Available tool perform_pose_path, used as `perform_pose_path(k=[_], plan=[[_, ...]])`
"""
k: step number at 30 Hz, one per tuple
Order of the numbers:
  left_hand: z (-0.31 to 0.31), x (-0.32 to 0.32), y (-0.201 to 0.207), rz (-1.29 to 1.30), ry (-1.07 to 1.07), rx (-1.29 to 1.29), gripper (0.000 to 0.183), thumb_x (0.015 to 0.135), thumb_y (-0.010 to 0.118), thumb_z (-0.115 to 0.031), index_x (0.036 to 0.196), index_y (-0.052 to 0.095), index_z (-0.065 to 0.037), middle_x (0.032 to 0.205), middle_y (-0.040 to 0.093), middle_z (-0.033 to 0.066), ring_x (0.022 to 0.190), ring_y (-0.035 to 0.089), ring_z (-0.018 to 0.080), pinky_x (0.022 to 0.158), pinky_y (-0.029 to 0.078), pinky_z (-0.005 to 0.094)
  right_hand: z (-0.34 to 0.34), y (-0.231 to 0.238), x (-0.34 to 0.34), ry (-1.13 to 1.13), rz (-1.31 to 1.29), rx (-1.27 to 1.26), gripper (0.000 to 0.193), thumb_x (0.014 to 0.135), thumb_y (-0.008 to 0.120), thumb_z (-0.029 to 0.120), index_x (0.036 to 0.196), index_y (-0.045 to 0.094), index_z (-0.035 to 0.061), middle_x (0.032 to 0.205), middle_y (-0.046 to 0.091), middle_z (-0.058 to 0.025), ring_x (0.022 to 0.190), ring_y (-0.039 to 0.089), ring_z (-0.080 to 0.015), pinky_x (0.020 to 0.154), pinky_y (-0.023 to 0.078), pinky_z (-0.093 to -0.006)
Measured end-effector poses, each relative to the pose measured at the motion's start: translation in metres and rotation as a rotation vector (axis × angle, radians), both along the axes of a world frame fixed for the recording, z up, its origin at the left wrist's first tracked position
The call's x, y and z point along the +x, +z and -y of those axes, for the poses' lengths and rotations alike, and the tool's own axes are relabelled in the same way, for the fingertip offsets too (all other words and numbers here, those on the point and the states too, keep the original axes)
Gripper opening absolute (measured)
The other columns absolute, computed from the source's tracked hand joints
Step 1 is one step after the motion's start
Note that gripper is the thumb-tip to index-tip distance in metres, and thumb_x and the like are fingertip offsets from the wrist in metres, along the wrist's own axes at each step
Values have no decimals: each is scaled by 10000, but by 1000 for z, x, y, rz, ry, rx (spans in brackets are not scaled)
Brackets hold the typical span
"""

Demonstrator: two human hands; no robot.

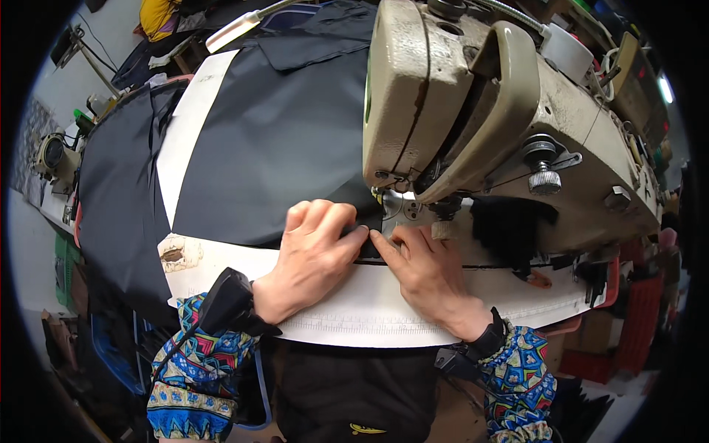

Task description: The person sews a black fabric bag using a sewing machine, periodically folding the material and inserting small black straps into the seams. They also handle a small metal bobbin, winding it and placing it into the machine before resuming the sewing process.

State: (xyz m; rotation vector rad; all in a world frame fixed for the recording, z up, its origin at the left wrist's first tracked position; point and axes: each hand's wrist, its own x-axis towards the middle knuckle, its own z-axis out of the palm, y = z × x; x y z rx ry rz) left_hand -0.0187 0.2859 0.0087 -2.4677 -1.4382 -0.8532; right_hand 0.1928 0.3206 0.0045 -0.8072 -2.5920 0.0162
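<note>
A beige sewing machine (458, 96) stands over the white table. Dark grey fabric (273, 155) spreads across the table, with its near edge under both hands just in front of the needle area. My left hand (316, 255) is closed, its thumb and curled fingers pinching the fabric edge. My right hand (428, 273) meets it there, the index finger stretched to the left thumb and pressing on the cloth, the other fingers bent. What lies under the right palm is hidden. The presser foot is mostly hidden behind the machine head.
More dark fabric (118, 170) hangs over the table's left side. A printed ruler scale (362, 323) runs along the table's front edge. Black fluffy material (513, 225) and orange-handled snips (538, 279) lie right. Red crates (639, 317) stand beyond, and another machine (57, 162) is far left.
</note>
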Motion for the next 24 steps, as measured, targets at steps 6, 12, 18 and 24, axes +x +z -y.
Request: perform_pose_path(k=[6, 12, 18, 24], plan=[[3, -19, -1, 291, -80, -81, 384, 699, 716, 103, 1072, 676, 21, 1169, 685, 162, 1158, 645, 350, 973, 532, 436, 2, 0, -1, -36, 6, -9, 435, 788, 612, 37, 1220, 664, 49, 1052, 606, -98, 1002, 566, -267, 748, 465, -392], [7, -13, -8, 38, -228, -82, 255, 788, 679, -24, 1032, 719, 36, 1149, 714, 149, 1157, 665, 309, 1007, 542, 440, -2, -1, 2, -20, -7, -75, 441, 790, 608, 17, 1227, 654, 56, 1050, 609, -106, 1012, 577, -286, 786, 468, -413], [-10, -16, -13, 31, -218, -36, 247, 791, 680, -31, 1026, 727, 32, 1152, 716, 149, 1150, 668, 291, 980, 557, 397, 11, 24, 72, -246, -224, 14, 345, 750, 616, -43, 1059, 742, 44, 1126, 667, -117, 1110, 610, -298, 939, 484, -417], [-37, -20, -13, 50, -208, 6, 236, 795, 696, -15, 1026, 726, 23, 1115, 727, 135, 1092, 685, 288, 915, 574, 366, 5, 7, 200, -965, -177, 686, 357, 869, 527, -106, 1185, 668, -21, 1233, 636, -164, 1116, 595, -355, 940, 465, -449]])
